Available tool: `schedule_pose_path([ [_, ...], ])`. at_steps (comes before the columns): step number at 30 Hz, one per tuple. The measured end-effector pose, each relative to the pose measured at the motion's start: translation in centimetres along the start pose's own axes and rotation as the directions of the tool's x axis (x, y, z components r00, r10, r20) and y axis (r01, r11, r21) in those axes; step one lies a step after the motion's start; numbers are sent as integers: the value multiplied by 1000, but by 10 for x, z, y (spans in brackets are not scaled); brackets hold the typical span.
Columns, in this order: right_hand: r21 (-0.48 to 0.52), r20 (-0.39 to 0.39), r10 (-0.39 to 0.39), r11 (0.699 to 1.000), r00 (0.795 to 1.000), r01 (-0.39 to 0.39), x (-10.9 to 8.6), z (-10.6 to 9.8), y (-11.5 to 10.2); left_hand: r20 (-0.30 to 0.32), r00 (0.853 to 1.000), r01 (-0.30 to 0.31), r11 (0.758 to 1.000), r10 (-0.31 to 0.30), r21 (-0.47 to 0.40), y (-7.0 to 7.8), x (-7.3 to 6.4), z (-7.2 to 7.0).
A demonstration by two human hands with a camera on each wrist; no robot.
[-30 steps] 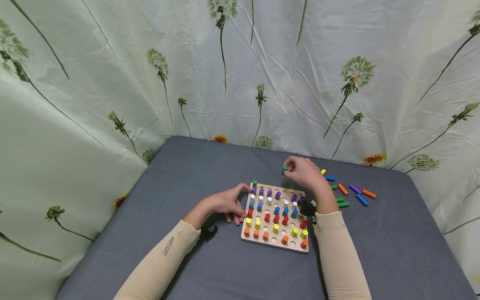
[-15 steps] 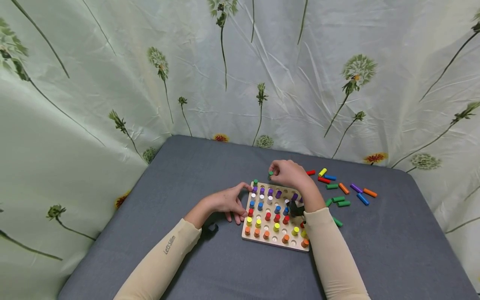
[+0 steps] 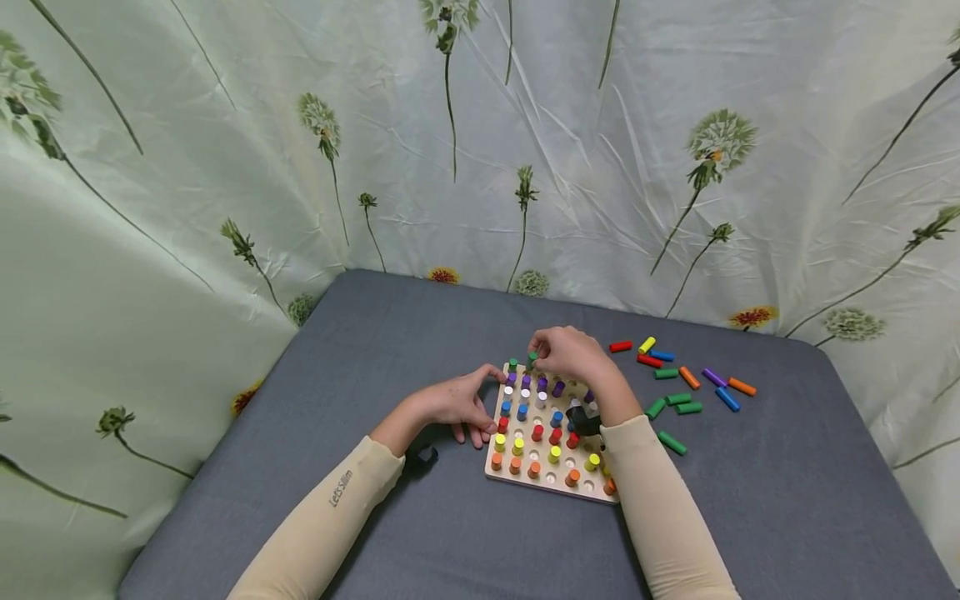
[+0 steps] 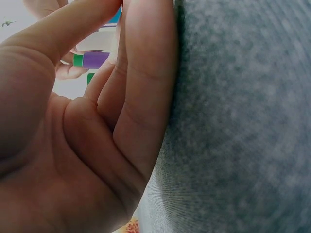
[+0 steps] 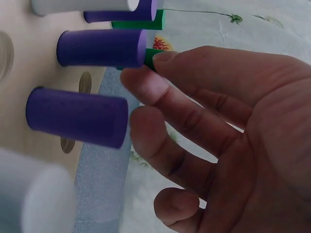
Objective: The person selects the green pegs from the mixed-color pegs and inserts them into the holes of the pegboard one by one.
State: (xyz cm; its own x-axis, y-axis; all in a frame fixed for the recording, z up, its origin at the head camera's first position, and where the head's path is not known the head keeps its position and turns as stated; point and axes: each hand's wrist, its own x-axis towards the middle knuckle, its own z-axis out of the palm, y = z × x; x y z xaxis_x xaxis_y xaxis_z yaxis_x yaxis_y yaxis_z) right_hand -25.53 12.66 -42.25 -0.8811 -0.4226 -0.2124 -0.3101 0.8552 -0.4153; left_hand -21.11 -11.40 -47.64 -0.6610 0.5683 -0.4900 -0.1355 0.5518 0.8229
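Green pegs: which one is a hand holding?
The green peg the right hand pinches; another stands untouched in the board, the others lie on the table.

Pale wood on the pegboard (image 5: 36, 70), smooth and matt across its face! The purple peg (image 5: 75, 116), smooth all round, carries just a low satin sheen. Down to the grey cloth (image 4: 243, 121): dull, finely woven, rough-looking up close. And the curtain (image 3: 420, 200) gleams, glossy fabric full of creases, against the sleeve (image 3: 318, 517), soft matt cloth.
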Motion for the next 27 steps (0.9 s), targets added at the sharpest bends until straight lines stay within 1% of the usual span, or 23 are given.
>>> schedule_pose_path([
  [12, -25, 44, -10, 1000, 999, 11, 4, 4, -4, -11, 1000, 2, 1000, -2, 0, 0, 0, 1],
  [18, -35, 57, 8, 999, 998, -6, 4, 5, -4, -9, 1000, 4, 1000, -4, 3, 1, 0, 1],
  [22, -24, 77, 21, 1000, 997, -19, 4, 6, -5, -8, 1000, 2, 1000, -2, 5, 1, -1, 1],
  [27, -24, 93, 17, 1000, 995, -15, 5, 8, -5, -8, 1000, 3, 1000, -3, 3, 1, -1, 1],
])
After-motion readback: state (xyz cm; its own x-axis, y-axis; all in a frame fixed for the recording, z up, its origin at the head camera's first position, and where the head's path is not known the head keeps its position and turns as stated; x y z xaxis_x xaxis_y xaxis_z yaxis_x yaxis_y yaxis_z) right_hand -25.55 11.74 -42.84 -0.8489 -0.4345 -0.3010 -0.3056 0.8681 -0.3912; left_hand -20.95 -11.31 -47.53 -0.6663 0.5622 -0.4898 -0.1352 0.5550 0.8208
